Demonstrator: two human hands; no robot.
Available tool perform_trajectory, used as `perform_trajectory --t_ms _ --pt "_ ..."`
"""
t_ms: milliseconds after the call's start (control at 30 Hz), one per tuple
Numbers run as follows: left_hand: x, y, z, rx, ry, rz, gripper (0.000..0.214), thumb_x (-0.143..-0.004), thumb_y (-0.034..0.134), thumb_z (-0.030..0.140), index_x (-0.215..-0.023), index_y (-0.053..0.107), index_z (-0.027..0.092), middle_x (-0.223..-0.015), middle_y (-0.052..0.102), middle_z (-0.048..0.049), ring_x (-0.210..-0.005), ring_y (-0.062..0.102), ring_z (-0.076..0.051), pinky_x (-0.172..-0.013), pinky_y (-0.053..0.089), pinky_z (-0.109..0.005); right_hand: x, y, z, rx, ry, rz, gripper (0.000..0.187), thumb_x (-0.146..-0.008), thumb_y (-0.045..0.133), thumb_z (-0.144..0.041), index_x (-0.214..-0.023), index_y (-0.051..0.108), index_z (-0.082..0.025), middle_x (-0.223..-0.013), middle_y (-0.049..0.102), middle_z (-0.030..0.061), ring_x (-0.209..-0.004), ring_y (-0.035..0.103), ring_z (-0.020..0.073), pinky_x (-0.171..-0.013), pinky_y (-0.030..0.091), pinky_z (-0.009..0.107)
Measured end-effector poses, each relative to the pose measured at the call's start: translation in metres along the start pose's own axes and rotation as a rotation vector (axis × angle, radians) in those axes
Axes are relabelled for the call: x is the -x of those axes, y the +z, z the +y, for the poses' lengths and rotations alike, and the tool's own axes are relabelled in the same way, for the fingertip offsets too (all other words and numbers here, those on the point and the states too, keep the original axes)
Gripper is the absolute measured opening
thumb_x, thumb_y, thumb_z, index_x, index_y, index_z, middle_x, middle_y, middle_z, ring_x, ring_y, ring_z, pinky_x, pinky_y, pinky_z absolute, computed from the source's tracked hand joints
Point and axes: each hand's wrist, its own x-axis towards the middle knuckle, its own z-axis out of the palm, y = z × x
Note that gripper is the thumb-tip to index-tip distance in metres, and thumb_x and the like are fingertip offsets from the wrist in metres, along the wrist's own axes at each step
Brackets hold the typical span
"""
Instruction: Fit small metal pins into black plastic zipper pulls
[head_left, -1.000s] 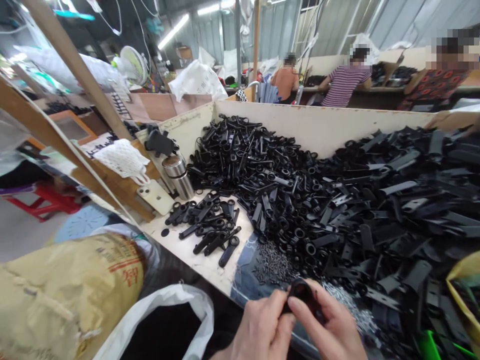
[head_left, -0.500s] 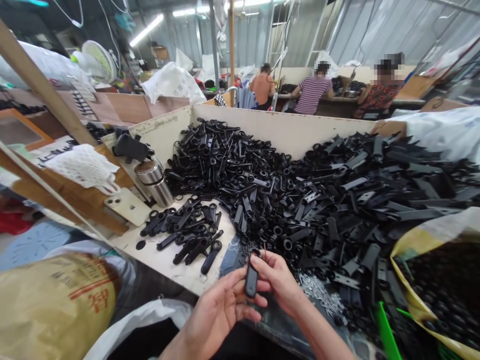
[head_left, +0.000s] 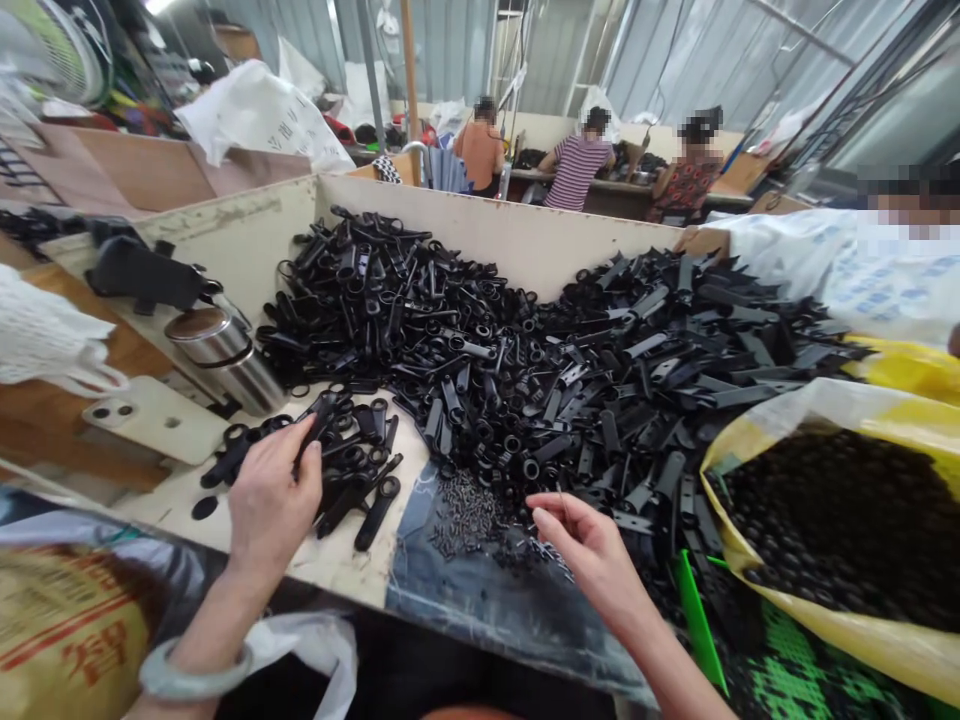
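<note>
Two bare hands at a workbench of black plastic parts, the left over a small group, the right beside loose screws.
The black ring-ended parts point(head_left: 377, 518), slim, smooth bars each with a round loop at one end, lie overlapping, too tangled to count, on a pale board point(head_left: 341, 575). The left hand point(head_left: 276, 490) reaches down onto them, fingers bent and partly spread, touching at least one; whether it grips any, I cannot tell. The right hand point(head_left: 581, 540) is half-curled, thumb and forefinger tips close together; anything held there is unclear. It is near one patch of small dark screws point(head_left: 469, 510). Around them: one big heap point(head_left: 420, 320) of black pieces, one steel flask point(head_left: 229, 360), one phone point(head_left: 154, 425), one yellow sack point(head_left: 892, 632) of round black pieces. Beyond sit three people point(head_left: 577, 172), backs turned.
</note>
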Motion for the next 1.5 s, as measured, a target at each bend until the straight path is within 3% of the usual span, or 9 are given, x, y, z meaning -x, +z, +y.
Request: perform_trajectory --t_ms 133,300,500,633,800,933,1067,1267,1500 --pt "-0.007 0.023 -0.022 -0.207 0.13 -0.07 0.056 -0.103 0.033 0.038 -0.131 0.067 0.003 -0.133 0.069 -0.0247 -0.138 0.051 -0.04 -0.115 0.038 -0.056 0.026 0.0 0.012 0.29 -0.127 -0.078 0.024 -0.1 0.056 -0.039 -0.096 0.074 -0.022 -0.084 0.071 0.0033 -0.073 0.063 0.0193 -0.068 0.046 0.029" --pt "0.005 0.028 -0.013 -0.228 0.126 0.011 0.049 -0.105 0.038 0.034 -0.129 0.069 0.006 -0.139 0.064 -0.0251 -0.14 0.048 -0.041 -0.116 0.035 -0.059 0.046 0.028 0.019 0.523 -0.295 -0.211 0.014 -0.103 0.054 -0.024 -0.102 0.068 -0.024 -0.092 0.07 0.0017 -0.079 0.069 0.0175 -0.07 0.047 0.026" --pt "0.032 0.013 0.023 -0.052 0.268 0.06 0.031 -0.1 0.053 0.029 -0.115 0.073 0.011 -0.119 0.072 -0.0192 -0.125 0.057 -0.036 -0.112 0.04 -0.053 0.043 0.055 0.035 0.846 -0.422 -0.173 0.009 -0.099 0.06 -0.018 -0.095 0.063 -0.025 -0.089 0.067 -0.0005 -0.066 0.068 0.0156 -0.057 0.039 0.025" --pt "0.057 0.021 0.058 0.063 0.368 -0.064 0.015 -0.097 0.059 0.021 -0.103 0.073 0.021 -0.107 0.074 -0.0096 -0.112 0.06 -0.031 -0.101 0.041 -0.049 0.038 0.052 0.037 0.9 -0.447 -0.147 0.011 -0.098 0.062 -0.016 -0.093 0.061 -0.025 -0.087 0.066 -0.0014 -0.065 0.068 0.0163 -0.056 0.037 0.027" --pt "0.075 0.039 0.093 0.173 0.375 -0.344 0.016 -0.096 0.059 0.013 -0.097 0.07 0.025 -0.095 0.072 -0.0018 -0.099 0.06 -0.025 -0.086 0.037 -0.041 0.039 0.043 0.041 0.914 -0.496 -0.152 0.015 -0.094 0.061 -0.01 -0.093 0.059 -0.025 -0.087 0.065 -0.0012 -0.066 0.067 0.0166 -0.055 0.038 0.027" --pt "0.078 0.05 0.112 0.197 0.358 -0.401 0.016 -0.096 0.06 0.012 -0.094 0.07 0.024 -0.092 0.07 -0.0004 -0.096 0.06 -0.024 -0.085 0.035 -0.04 0.04 0.039 0.046 0.876 -0.519 -0.162 0.014 -0.097 0.056 -0.012 -0.095 0.058 -0.026 -0.09 0.065 -0.001 -0.066 0.069 0.0156 -0.055 0.041 0.025" --pt "0.061 0.06 0.119 0.145 0.311 -0.402 0.017 -0.096 0.06 0.014 -0.094 0.07 0.026 -0.094 0.072 0.001 -0.097 0.061 -0.023 -0.087 0.036 -0.039 0.038 0.04 0.057 0.84 -0.561 -0.144 0.015 -0.099 0.051 -0.014 -0.096 0.058 -0.027 -0.089 0.065 -0.0013 -0.065 0.07 0.0145 -0.054 0.044 0.023" --pt "0.0 0.064 0.1 -0.042 0.174 -0.293 0.017 -0.098 0.053 0.019 -0.097 0.07 0.021 -0.096 0.074 -0.0059 -0.098 0.061 -0.027 -0.086 0.042 -0.039 0.036 0.042 0.078 0.813 -0.618 -0.094 0.02 -0.107 0.043 -0.026 -0.097 0.06 -0.028 -0.089 0.067 -0.0009 -0.062 0.071 0.0145 -0.051 0.046 0.023" --pt "-0.021 0.08 0.104 -0.182 0.188 -0.457 0.013 -0.089 0.07 0.032 -0.091 0.068 0.02 -0.096 0.073 -0.0106 -0.101 0.063 -0.032 -0.087 0.044 -0.04 0.026 0.03 0.045 0.767 -0.601 -0.08 0.046 -0.113 0.02 -0.035 -0.097 0.063 -0.027 -0.086 0.068 0.0019 -0.065 0.072 0.0158 -0.056 0.047 0.025"
